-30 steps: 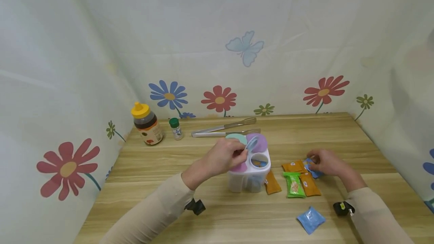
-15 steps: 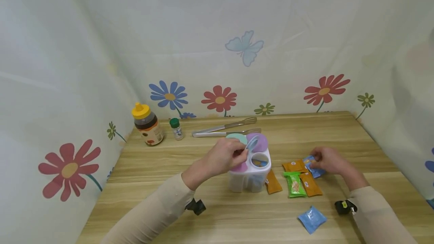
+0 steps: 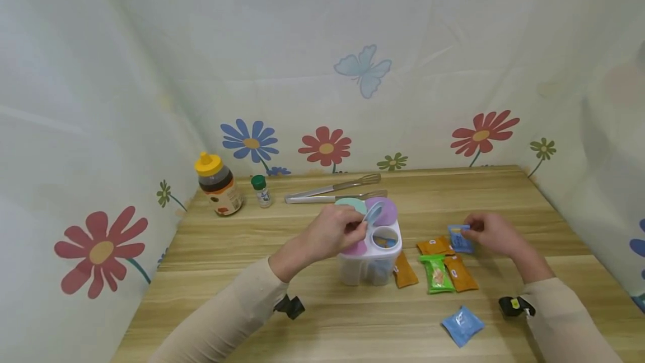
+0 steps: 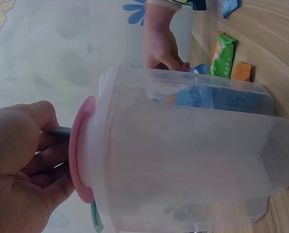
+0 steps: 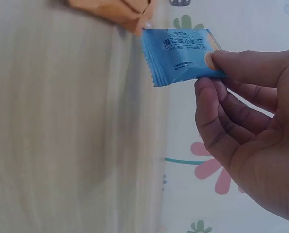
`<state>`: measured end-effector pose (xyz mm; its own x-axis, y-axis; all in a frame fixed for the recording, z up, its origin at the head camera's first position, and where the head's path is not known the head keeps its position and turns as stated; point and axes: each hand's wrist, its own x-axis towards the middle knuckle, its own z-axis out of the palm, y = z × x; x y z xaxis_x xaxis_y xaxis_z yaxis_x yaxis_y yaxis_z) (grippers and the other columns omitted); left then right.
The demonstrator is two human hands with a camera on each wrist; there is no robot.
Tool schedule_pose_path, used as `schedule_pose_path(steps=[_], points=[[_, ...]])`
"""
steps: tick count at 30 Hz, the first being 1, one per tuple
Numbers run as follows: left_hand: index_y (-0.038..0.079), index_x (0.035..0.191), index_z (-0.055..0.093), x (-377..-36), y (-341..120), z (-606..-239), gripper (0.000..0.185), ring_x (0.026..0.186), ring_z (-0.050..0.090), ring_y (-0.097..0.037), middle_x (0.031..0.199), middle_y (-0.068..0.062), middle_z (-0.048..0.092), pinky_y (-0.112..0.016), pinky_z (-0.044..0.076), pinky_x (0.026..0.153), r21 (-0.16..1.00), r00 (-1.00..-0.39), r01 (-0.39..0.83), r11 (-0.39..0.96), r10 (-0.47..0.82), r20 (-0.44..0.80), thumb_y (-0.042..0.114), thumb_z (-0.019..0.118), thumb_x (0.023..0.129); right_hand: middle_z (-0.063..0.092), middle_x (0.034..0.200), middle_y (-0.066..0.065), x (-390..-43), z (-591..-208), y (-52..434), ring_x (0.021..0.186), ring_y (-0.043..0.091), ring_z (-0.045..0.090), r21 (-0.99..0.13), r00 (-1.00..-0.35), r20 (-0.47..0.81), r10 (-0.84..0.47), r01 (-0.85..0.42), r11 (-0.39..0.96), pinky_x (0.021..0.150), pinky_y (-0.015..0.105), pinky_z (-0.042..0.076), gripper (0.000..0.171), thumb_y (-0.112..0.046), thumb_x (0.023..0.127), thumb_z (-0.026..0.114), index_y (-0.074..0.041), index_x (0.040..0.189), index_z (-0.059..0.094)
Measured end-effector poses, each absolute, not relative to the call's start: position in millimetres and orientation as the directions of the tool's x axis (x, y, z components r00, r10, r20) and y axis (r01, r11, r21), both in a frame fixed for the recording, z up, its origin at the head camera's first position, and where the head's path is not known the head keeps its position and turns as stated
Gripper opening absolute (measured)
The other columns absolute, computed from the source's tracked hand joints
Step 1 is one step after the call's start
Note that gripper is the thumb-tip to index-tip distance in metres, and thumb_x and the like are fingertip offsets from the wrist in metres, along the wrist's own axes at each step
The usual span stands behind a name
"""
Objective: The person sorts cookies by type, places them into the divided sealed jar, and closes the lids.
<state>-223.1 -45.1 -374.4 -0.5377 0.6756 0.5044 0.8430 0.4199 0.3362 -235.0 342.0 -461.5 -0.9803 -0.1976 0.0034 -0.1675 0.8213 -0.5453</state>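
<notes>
The wooden table carries everything, and the clear plastic container near its middle is the landmark here. Behind and to the left of the container stand the honey bottle and a small green-capped jar; directly behind it lie metal tongs. Your left hand sits on the container's top, fingers curled around the blue flip lid, holding it up over one round opening; the pink lid beside it is shut. Just to the right of the container lie three orange packets and one green packet, close together. To the right of them, your right hand pinches a blue packet between thumb and fingertips, lifted off the wood. Another blue packet lies in front and to the right of the container, well apart from it.
</notes>
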Motion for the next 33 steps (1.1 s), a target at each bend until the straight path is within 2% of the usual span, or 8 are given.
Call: schedule_pose_path(steps=[7,22,33], points=[[0.008,0.073,0.066,-223.3,-46.8,-376.7,0.015,0.060,0.049,-0.006,0.064,0.004,0.055,-0.011,0.040,0.054,0.348,-0.545,0.838,0.421,0.678,0.494,0.009,0.064,0.088,0.065,0.084,0.004,-231.3,-449.8,334.9,0.074,0.016,0.055,-0.521,-0.980,0.080,-0.181,-0.196,0.831,0.061,0.028,0.046,0.011,-0.015,0.089,0.068,-0.005,0.093,0.067],[0.008,0.073,0.066,-222.6,-47.0,-374.4,0.016,0.060,0.049,-0.006,0.065,0.004,0.056,-0.011,0.040,0.053,0.377,-0.577,0.815,0.440,0.677,0.458,0.011,0.065,0.089,0.068,0.085,0.005,-214.7,-411.5,304.8,0.071,0.017,0.056,-0.548,-0.956,0.206,-0.207,-0.288,0.785,0.059,0.023,0.048,0.017,-0.018,0.090,0.068,-0.004,0.100,0.068],[0.007,0.077,0.069,-220.8,-46.4,-373.4,0.013,0.060,0.049,-0.006,0.066,0.003,0.057,-0.012,0.042,0.053,0.393,-0.595,0.801,0.451,0.670,0.443,0.011,0.066,0.088,0.067,0.080,0.000,-203.4,-394.0,282.9,0.067,0.010,0.055,-0.529,-0.914,0.336,-0.226,-0.382,0.758,0.058,0.022,0.048,0.010,-0.016,0.089,0.071,-0.008,0.095,0.070]])
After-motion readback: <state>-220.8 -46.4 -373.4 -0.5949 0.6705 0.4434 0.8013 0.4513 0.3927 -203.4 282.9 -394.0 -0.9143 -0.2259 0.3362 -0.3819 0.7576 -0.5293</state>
